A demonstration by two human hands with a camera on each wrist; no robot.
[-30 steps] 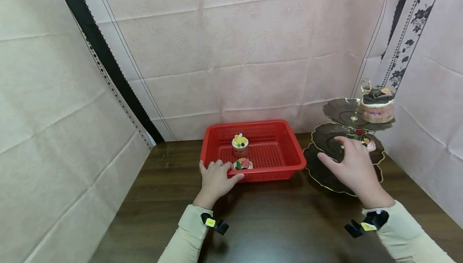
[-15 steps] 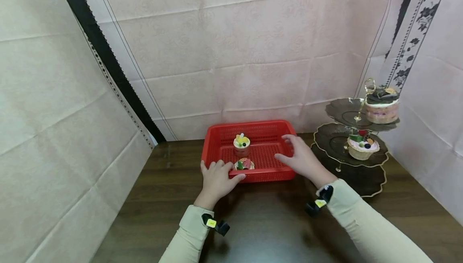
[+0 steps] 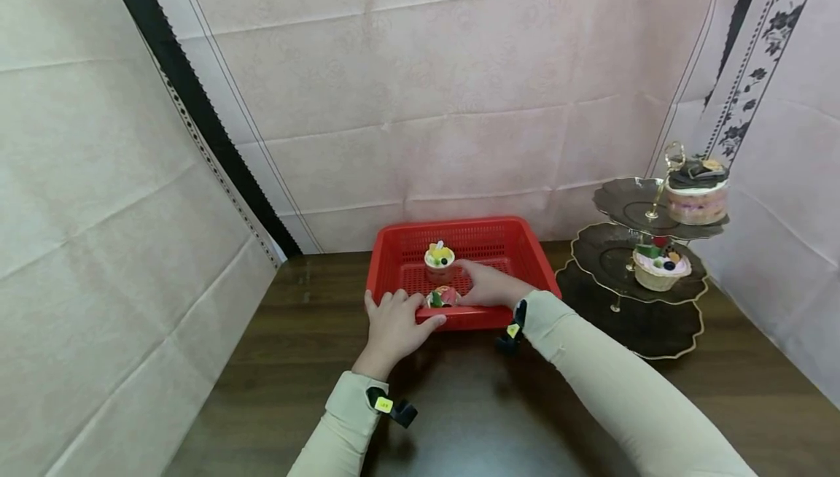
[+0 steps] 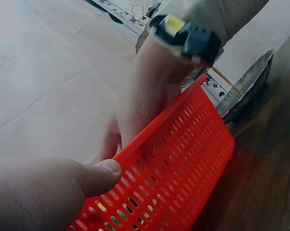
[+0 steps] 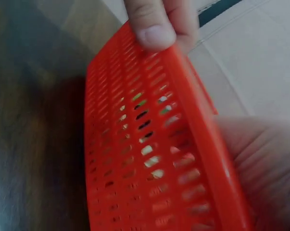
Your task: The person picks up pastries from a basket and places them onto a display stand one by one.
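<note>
My left hand (image 3: 394, 331) grips the front rim of a red plastic basket (image 3: 453, 319), its thumb on the outer wall. My right hand (image 3: 488, 286) reaches over that rim into the basket, thumb and fingers apart, right beside a small toy cake with pink and green topping (image 3: 442, 296). Just behind that cake stands a yellow-topped cupcake (image 3: 439, 261), upright. In the left wrist view, the basket wall (image 4: 183, 154) partly hides the right fingers. Bits of the cake show through the slots of the basket (image 5: 135, 139) in the right wrist view.
To the right stands a three-tier dark cake stand (image 3: 607, 258) with gold edges. A dark-topped layered cake (image 3: 697, 200) sits on its top tier, and a fruit cupcake (image 3: 659, 270) on the middle one. Pale cloth (image 3: 394, 98) hangs behind the wooden table (image 3: 315, 309).
My right hand has moved left from the cake stand into the basket, beside the pink and green cake. The fruit cupcake is now fully visible. My left hand stays on the rim.
</note>
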